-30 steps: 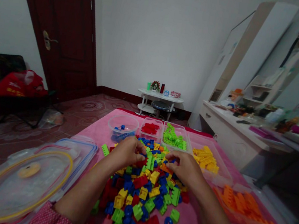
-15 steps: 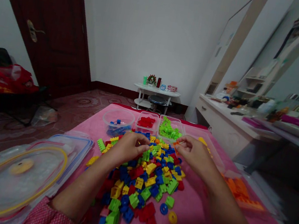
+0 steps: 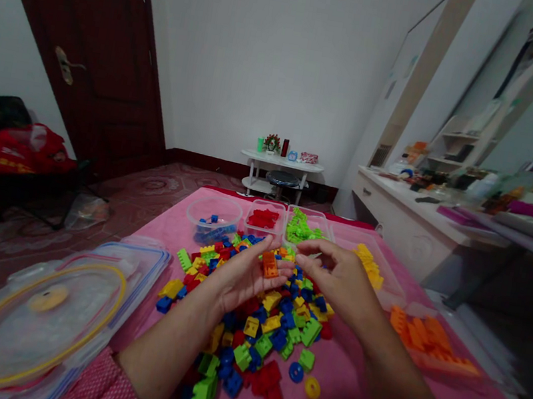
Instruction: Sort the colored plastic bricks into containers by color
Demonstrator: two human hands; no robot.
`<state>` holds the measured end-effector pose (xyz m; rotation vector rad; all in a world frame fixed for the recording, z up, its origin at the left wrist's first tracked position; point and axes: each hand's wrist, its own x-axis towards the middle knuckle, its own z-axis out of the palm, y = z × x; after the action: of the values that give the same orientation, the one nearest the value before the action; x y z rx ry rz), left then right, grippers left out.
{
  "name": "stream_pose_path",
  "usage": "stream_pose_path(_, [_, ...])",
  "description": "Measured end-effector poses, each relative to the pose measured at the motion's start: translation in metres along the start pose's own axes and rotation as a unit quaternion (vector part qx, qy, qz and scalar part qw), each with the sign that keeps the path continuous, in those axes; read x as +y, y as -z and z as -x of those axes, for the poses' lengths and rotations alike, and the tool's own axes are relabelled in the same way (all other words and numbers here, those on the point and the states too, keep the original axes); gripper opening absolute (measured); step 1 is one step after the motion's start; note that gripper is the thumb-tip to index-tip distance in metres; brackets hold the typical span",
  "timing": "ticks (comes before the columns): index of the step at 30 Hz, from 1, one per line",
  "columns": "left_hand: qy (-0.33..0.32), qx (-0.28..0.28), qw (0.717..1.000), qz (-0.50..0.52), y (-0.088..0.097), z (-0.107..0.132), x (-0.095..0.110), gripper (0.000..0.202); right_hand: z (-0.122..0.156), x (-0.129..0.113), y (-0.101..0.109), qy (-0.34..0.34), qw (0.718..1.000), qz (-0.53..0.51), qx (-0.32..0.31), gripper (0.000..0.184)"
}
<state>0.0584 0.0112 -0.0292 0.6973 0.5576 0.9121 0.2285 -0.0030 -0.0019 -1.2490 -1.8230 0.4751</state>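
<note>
My left hand [image 3: 251,281] is turned palm up above the pile, its fingers stretched to the right. An orange toy brick [image 3: 270,265] lies on its palm and fingers, held there. Close by on the right is my right hand [image 3: 331,270], thumb and forefinger curved near the left fingertips with a small gap between them and no brick visible there. Beneath both hands spreads a heap of building bricks [image 3: 271,324] in yellow, blue, green and red, partly covered by the left hand and forearm.
Behind the heap stand a round tub [image 3: 188,211] with blue bricks, a box of red bricks [image 3: 263,218] and one of green bricks [image 3: 301,227]. Yellow bricks [image 3: 368,264] and orange bricks [image 3: 420,332] sit in containers at right. Stacked clear lids [image 3: 77,311] lie at left.
My left hand has turned palm up and now bears the orange brick. My right hand has moved left towards it, and the orange piece has left its fingertips.
</note>
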Motion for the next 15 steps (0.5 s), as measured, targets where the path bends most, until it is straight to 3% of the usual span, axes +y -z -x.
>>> stream_pose_path(6, [-0.031,-0.067,0.996,-0.044,-0.025,0.011,-0.005,0.039,0.008,-0.006,-0.022,0.098,0.991,0.082,-0.034,0.033])
stream_pose_path(9, [-0.035,-0.068,0.996,-0.053,-0.025,0.014,-0.006,0.042,0.007,-0.012,-0.016,0.109,0.988,0.103,-0.025,0.033])
stream_pose_path(13, [-0.065,0.007,0.989,-0.13,-0.015,0.014,0.002,0.055,0.0,0.001,0.033,0.022,0.977,0.209,0.033,0.029])
stream_pose_path(15, [-0.097,0.062,0.976,-0.183,-0.009,0.014,0.01,0.058,0.0,0.022,0.069,-0.057,0.949,0.301,0.076,0.03])
